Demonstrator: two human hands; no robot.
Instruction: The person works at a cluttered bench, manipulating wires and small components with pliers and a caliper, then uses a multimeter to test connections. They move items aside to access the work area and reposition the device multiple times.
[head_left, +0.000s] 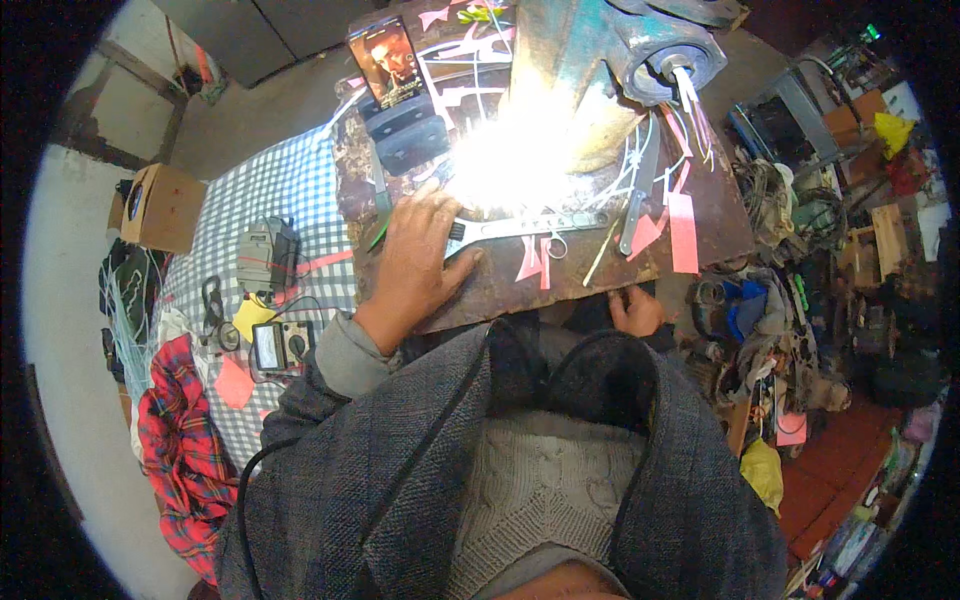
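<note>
My left hand (420, 255) lies on the worn brown tabletop (480, 298) with its fingers stretched forward and its thumb apart. Beside the thumb is the jaw end of a silver adjustable wrench (540, 224), which lies crosswise on the table. White glare hides the area beyond my left fingertips. At the table's near edge is my right hand (638, 312); its fingers are partly hidden, and whether they hold anything does not show. A knife (630, 222) lies beyond it among thin white strips and pink paper scraps (683, 232). A lit phone (388, 65) leans on a dark stand (405, 135).
A large teal metal housing (590, 80) stands at the table's far side. On the left, a checked cloth (300, 180) bears a multimeter (280, 345) and a grey device (267, 250). A cardboard box (160, 208) sits beyond. Clutter fills the right side.
</note>
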